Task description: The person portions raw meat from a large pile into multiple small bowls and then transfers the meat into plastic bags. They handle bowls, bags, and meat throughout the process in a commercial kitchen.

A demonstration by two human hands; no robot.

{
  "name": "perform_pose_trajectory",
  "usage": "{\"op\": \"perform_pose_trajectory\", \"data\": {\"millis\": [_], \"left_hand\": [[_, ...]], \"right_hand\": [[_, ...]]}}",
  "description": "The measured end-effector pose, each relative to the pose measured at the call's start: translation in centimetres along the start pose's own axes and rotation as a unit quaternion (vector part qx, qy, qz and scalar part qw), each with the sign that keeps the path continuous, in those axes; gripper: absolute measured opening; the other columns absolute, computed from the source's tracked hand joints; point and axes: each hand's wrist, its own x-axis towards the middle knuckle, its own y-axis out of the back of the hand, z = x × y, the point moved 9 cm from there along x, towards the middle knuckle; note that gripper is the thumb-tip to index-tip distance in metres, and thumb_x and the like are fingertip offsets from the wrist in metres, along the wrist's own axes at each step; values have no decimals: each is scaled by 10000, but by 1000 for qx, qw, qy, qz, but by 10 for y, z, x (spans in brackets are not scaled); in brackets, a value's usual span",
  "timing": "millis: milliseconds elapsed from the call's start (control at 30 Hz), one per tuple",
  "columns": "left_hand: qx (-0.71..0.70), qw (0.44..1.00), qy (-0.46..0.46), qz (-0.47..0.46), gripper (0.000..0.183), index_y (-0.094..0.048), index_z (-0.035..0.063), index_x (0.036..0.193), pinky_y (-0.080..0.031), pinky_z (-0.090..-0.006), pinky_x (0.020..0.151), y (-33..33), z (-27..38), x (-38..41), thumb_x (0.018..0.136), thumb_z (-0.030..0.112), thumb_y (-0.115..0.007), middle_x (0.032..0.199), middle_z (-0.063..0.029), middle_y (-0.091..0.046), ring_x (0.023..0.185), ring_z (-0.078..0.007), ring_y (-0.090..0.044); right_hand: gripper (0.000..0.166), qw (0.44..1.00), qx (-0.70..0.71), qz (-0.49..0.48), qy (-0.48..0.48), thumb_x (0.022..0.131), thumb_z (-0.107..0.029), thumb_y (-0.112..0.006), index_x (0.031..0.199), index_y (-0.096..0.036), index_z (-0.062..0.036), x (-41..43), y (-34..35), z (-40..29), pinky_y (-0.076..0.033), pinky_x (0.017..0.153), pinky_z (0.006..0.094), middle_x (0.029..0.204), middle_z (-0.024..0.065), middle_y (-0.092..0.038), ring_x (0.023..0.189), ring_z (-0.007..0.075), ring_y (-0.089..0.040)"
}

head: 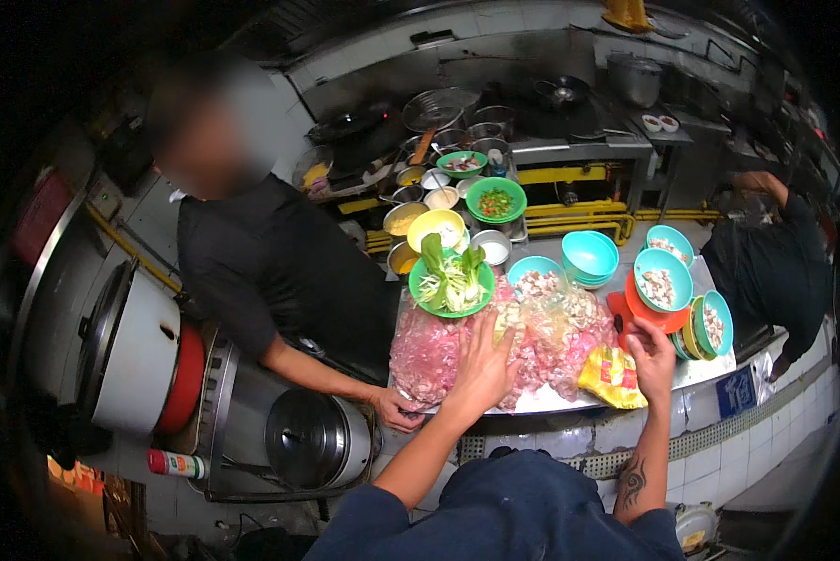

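Note:
My left hand has its fingers apart, over clear and pink plastic bags of meat on a metal table. Past its fingertips, a green bowl of cut greens rests on the bags. My right hand, fingers bent, is at the near edge of an orange plate; whether it grips the plate is unclear. On that plate stands a turquoise bowl of meat pieces. A yellow packet lies just left of my right hand.
A co-worker stands at the left, one hand by the table corner. Another person bends at the right. Stacked turquoise bowls and a green bowl of chopped peppers stand farther back. A lidded pot sits at lower left.

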Motion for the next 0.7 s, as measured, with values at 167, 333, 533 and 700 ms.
{"op": "perform_pose_trajectory", "data": {"millis": [167,333,533,700], "left_hand": [[-255,961,-73,81,300,-637,4,1059,-458,-385,898,46,47,32,786,120,-676,1126,-195,-557,1074,-316,-546],[-332,941,-7,-68,208,-650,-12,986,-493,-372,782,-46,61,36,806,93,-640,988,-161,-600,900,-282,-611],[-296,939,-8,-173,173,-674,-8,916,-510,-359,699,-165,70,24,811,126,-640,868,-181,-654,751,-271,-650],[-247,953,-22,-176,158,-673,1,886,-510,-384,718,-222,67,30,765,84,-614,872,-199,-657,763,-329,-639]], "right_hand": [[217,996,-19,85,-24,858,-35,-613,1064,-605,33,-42,60,70,-500,799,263,967,80,-653,882,138,-616],[178,980,-147,113,-72,812,-84,-650,954,-659,22,-68,68,98,-499,690,283,874,111,-671,736,168,-621],[196,964,-215,95,-121,766,-127,-683,920,-678,-6,-87,61,103,-505,681,324,867,142,-668,708,236,-631],[175,955,-260,135,-49,770,-95,-672,910,-664,9,-91,45,136,-501,711,329,874,143,-654,758,235,-630]]}}
